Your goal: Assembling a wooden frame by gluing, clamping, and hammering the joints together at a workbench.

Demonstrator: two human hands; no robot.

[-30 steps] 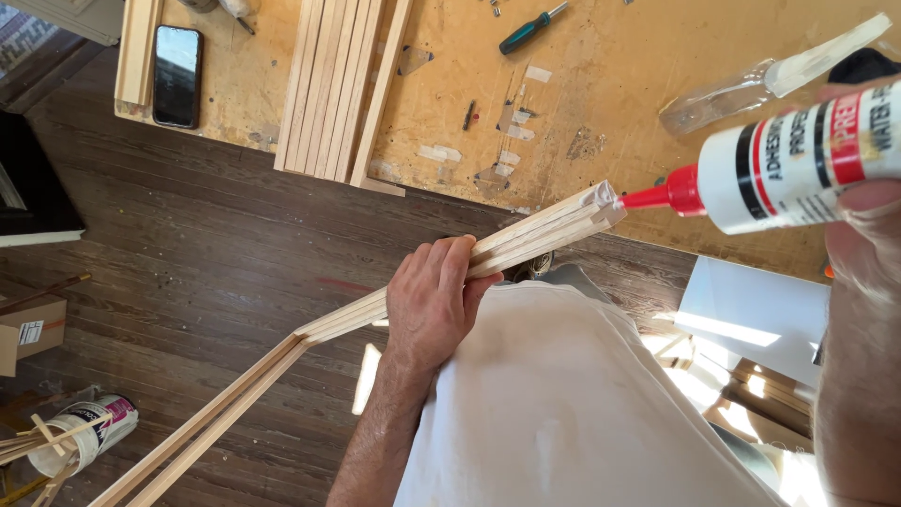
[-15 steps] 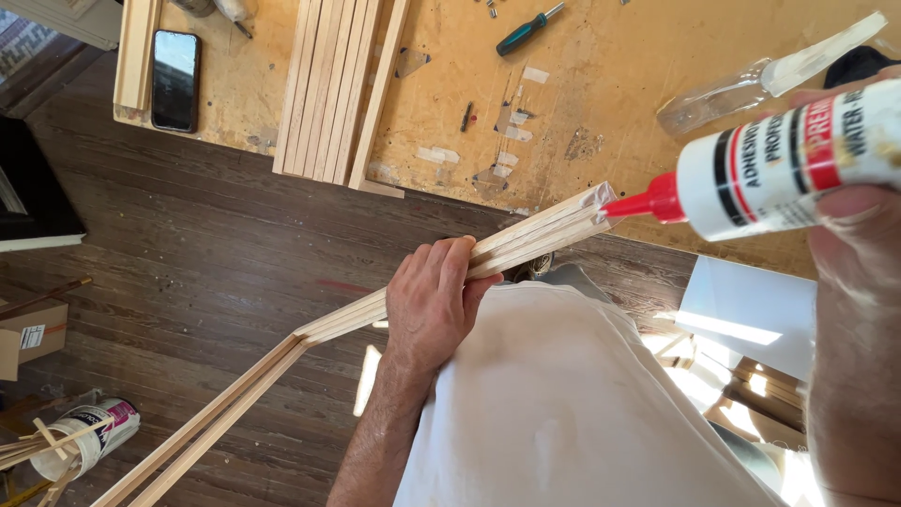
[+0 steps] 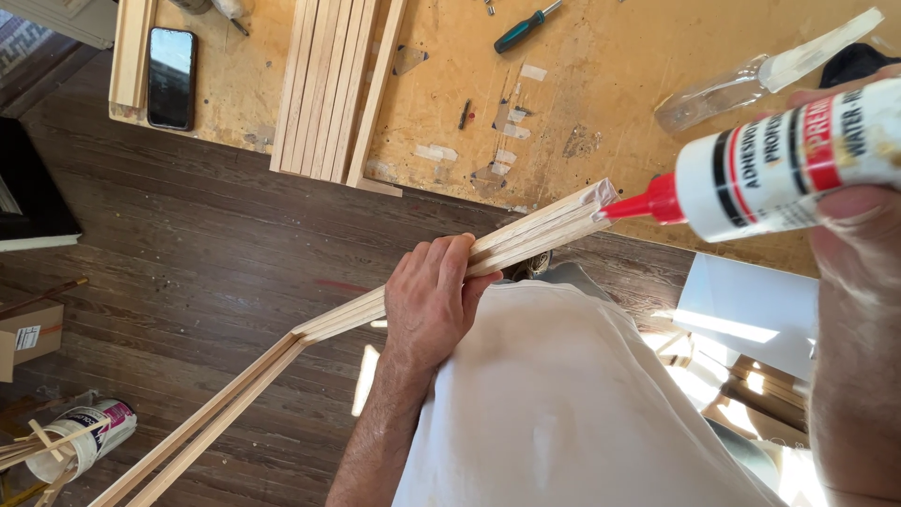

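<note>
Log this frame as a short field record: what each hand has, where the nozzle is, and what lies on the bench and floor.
left hand: left hand gripping a wooden moulding frame partway along one strip
right hand: right hand holding a white glue bottle tilted on its side
nozzle: red nozzle at the cut end of the held strip
workbench: workbench carrying stacked wood strips, a phone, a screwdriver, a clear spray bottle
floor: dark floor, a tub of sticks, a cardboard box
</note>
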